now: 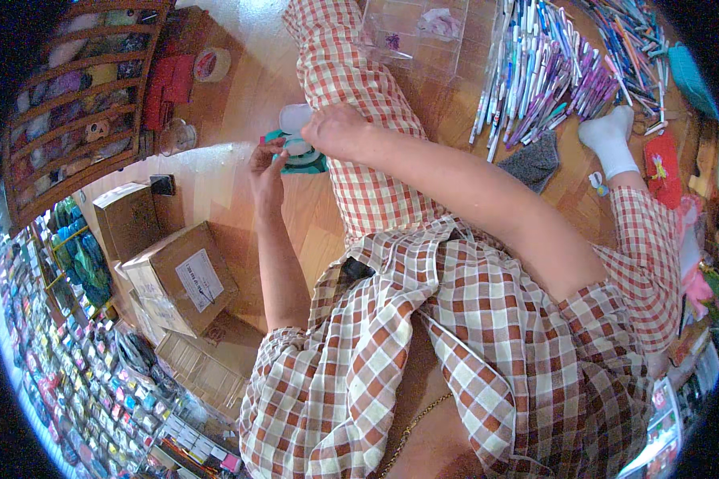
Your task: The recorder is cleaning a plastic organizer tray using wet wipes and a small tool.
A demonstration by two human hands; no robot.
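In front of my outstretched leg, both hands meet at a small whitish translucent case, which looks like two rounded halves, one above the other. The fingertips and thumb of my left hand pinch it from the left. My right hand reaches across my thigh and curls over its right side; its fingertips are partly hidden. Just beneath the hands, a teal flat item with a pale pattern lies by my leg. Whether it touches the case I cannot tell.
Many pens are spread at the far right, below a clear divided box. A grey sock lies near my white-socked foot. Cardboard boxes stand at left, a wooden rack and tape roll beyond.
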